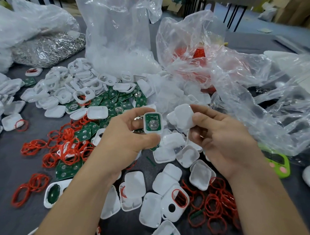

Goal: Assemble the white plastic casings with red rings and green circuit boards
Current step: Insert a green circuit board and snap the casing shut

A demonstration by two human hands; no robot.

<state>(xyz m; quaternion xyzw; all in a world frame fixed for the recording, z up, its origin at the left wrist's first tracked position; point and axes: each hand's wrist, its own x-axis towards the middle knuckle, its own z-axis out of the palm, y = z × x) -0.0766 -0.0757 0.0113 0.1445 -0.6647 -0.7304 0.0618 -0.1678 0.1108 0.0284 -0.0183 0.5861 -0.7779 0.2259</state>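
Red parts (198, 53) in clear bag (189, 30): smeared by film, shapes untellable; silver pile (47, 48): far end under a white bag (31, 19), single pieces too small to make out; circuit board (152, 123) in casing (145, 120) held by left hand (125, 139): print too small to read; white cover (183, 118) in right hand (223, 137): blurred, partly behind the thumb; round white thing (309, 175): cut by right edge; green gadget (279, 165): partly under plastic.
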